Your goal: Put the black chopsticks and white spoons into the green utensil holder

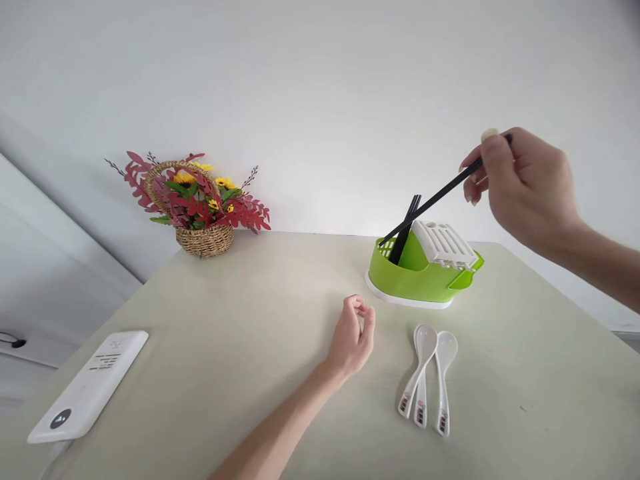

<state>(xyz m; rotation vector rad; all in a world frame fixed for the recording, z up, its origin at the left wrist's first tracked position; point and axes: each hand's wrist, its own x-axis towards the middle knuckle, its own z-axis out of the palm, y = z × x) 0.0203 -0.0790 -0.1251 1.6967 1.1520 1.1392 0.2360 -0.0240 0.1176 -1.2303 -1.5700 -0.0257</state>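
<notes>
My right hand (530, 180) is raised at the right, its thumb and fingers closed on the upper end of a black chopstick (440, 193). That chopstick slants down to the left, its tip at the left end of a green utensil holder (415, 283) with a white base. Several black chopsticks (401, 243) lean together inside the same left compartment. My left hand (353, 337) rests on the table in front of the holder, fingers curled in and nothing visible in them. To its right lie three white spoons (421, 373), two of them overlapping, bowls pointing away from me.
A white slotted rack (443, 243) covers the holder's right part. At the back left stands a wicker basket (205, 241) of red and yellow artificial flowers. A white flat device (93, 383) with a cable lies at the table's left edge. Behind the table (280, 287) rises a white wall.
</notes>
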